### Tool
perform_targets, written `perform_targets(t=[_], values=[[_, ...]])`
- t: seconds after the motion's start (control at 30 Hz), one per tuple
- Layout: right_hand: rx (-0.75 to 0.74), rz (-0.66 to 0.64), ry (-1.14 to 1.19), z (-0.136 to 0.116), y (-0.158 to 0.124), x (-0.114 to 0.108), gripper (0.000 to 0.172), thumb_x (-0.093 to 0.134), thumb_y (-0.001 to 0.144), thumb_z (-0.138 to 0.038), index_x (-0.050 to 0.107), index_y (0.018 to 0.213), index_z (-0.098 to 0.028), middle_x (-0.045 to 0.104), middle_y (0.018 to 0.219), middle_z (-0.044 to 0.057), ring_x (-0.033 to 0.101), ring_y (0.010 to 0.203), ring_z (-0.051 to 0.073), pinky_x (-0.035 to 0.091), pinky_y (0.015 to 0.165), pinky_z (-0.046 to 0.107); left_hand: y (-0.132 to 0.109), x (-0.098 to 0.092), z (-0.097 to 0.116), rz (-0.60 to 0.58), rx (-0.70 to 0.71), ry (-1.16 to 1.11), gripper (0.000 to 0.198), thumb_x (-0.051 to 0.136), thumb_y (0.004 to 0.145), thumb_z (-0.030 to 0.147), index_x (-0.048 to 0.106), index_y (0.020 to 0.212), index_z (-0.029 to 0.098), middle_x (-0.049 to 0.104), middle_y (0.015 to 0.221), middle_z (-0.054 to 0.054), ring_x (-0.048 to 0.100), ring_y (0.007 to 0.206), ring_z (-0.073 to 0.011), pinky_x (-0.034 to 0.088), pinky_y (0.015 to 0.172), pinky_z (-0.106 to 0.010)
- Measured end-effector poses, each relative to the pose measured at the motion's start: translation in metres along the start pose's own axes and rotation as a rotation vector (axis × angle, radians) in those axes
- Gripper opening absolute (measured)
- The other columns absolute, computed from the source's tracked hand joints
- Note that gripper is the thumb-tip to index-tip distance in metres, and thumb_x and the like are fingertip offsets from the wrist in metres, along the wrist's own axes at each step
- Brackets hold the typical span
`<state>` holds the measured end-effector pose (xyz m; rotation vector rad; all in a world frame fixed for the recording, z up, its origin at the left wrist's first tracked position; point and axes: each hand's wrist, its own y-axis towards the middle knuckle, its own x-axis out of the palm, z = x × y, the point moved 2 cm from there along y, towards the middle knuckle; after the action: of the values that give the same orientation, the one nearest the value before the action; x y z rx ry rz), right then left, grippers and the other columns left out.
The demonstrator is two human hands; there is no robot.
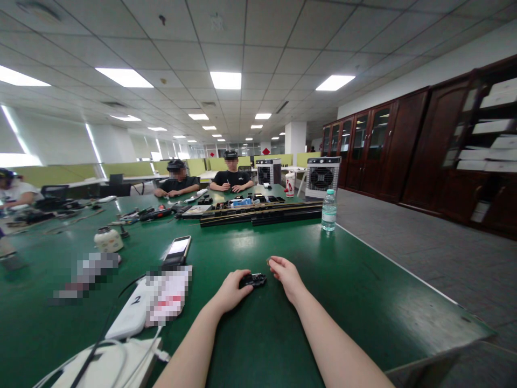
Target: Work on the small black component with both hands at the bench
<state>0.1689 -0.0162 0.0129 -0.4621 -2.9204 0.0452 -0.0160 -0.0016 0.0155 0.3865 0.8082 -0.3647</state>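
Observation:
My left hand (233,291) is closed around one end of a small black part (254,279), which rests on the green table (250,345). The part has an uneven, detailed top; its exact kind does not show. A short way to its right, my right hand (285,274) is raised a little with thumb and forefinger pinched together. Something tiny seems to be between those fingertips, too small to name. The right hand and the black part are apart.
Long black rails (262,214) lie across the table ahead, with a water bottle (328,213) at their right end. Left of my arms are a phone (177,251), a white power bank (131,310), cables and a white box (117,364). Two people sit opposite.

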Motion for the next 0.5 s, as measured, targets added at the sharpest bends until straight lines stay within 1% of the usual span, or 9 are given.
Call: perform_targets(t=[0.13,0.33,0.5], values=[[-0.026,-0.006,-0.032,-0.0013,-0.0012,0.0009,0.037,0.069,0.06,-0.04,0.065,0.09,-0.019,0.069,0.087,0.006,0.06,0.08,0.019,0.043,0.066,0.028,-0.0002,-0.0004,0.0005,-0.001,0.001,0.005,0.045,0.058,0.073,0.026,0.056,0.117,0.015,0.06,0.115,-0.01,0.053,0.108,-0.0238,0.039,0.096,-0.034],[-0.078,-0.018,-0.058,0.001,0.0008,0.0026,0.039,0.071,0.058,-0.044,0.065,0.089,-0.02,0.069,0.09,0.007,0.062,0.088,0.023,0.047,0.07,0.032,0.0003,0.0,-0.0013,0.003,0.0,-0.005,0.044,0.059,0.072,0.026,0.056,0.116,0.018,0.06,0.115,-0.008,0.052,0.108,-0.0235,0.038,0.097,-0.034],[-0.155,-0.098,-0.046,-0.0022,-0.0021,0.0056,0.04,0.073,0.056,-0.043,0.065,0.086,-0.018,0.069,0.091,0.008,0.063,0.09,0.023,0.047,0.079,0.034,0.0007,0.0006,-0.0015,0.0,0.0,-0.002,0.045,0.059,0.072,0.026,0.056,0.116,0.016,0.06,0.115,-0.009,0.052,0.108,-0.0237,0.038,0.097,-0.034]])
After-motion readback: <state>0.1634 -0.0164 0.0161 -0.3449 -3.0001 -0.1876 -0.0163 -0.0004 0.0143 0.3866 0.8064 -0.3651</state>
